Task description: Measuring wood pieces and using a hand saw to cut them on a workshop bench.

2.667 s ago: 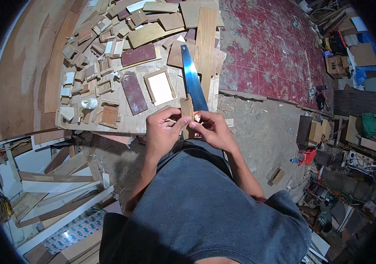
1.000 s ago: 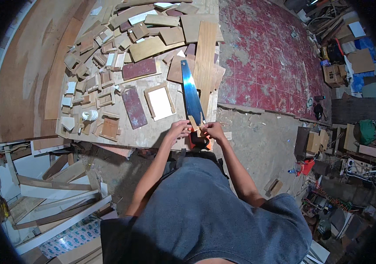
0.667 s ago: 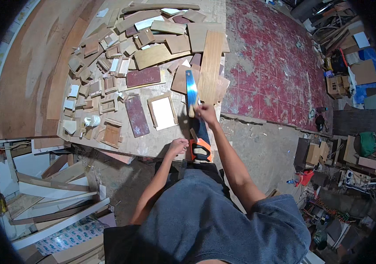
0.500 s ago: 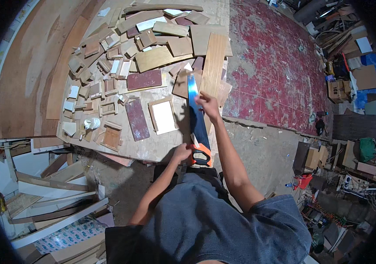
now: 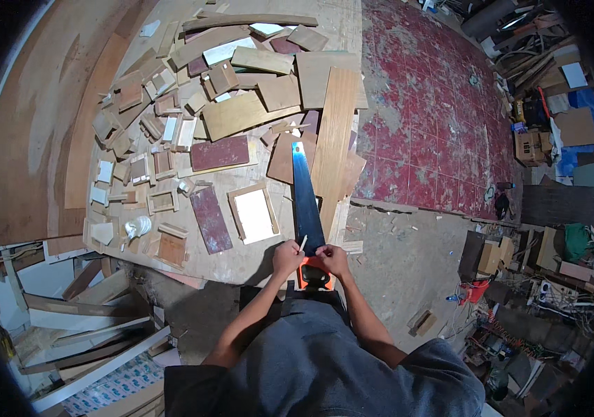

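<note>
The left hand (image 5: 287,259) is curling nearly closed, thumb and fingers pinching a thin pale stick (image 5: 303,242) that is pointing up and slightly to the right. The right hand (image 5: 333,260) is hovering just beside it with its fingers curled in and the fingertips drawn together – whether anything small is sitting between them, I cannot tell. Both hands are working above the near end of a saw (image 5: 305,198), which is lying lengthwise on the desk (image 5: 224,267), its dark blade pointing away from the person and its orange and black handle (image 5: 313,262) sitting at the near edge, between the wrists. The stick is showing over the lower left part of the blade.

Just right of the blade, a long pale plank (image 5: 334,125) is lying nearly parallel to it. To the left, a wooden frame (image 5: 254,213) with a bright white middle is lying flat, and a dark red board (image 5: 210,219) is resting beyond it. Another red board (image 5: 220,153) is lying farther up, below a broad yellowish board (image 5: 245,116). Small wooden box-like pieces (image 5: 161,165) are crowding the left side of the desk – a white rounded object (image 5: 137,227) is standing out among them
</note>
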`<action>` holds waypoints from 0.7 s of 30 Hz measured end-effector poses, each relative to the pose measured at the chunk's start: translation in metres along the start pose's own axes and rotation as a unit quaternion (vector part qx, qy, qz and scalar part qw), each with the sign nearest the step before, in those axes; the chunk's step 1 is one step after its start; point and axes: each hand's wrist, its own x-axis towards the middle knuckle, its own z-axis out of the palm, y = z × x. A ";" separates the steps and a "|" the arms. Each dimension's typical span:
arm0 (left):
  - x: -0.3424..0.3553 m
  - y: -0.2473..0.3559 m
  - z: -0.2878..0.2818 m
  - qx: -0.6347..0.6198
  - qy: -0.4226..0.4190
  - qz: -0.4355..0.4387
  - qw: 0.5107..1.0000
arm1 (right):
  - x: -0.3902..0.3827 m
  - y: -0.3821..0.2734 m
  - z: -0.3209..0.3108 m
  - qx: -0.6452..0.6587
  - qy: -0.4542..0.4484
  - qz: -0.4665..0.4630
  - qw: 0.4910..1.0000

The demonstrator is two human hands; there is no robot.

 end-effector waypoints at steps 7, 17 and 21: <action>0.128 0.054 -0.093 -0.258 0.201 0.076 0.942 | 0.087 -0.004 -0.045 0.081 0.137 0.046 0.986; 0.119 0.030 -0.124 -0.230 0.264 0.119 0.929 | 0.176 -0.100 -0.057 -0.058 0.257 0.086 0.961; 0.027 -0.016 -0.093 -0.285 0.166 -0.062 0.942 | 0.189 -0.073 -0.056 -0.096 0.339 0.104 0.930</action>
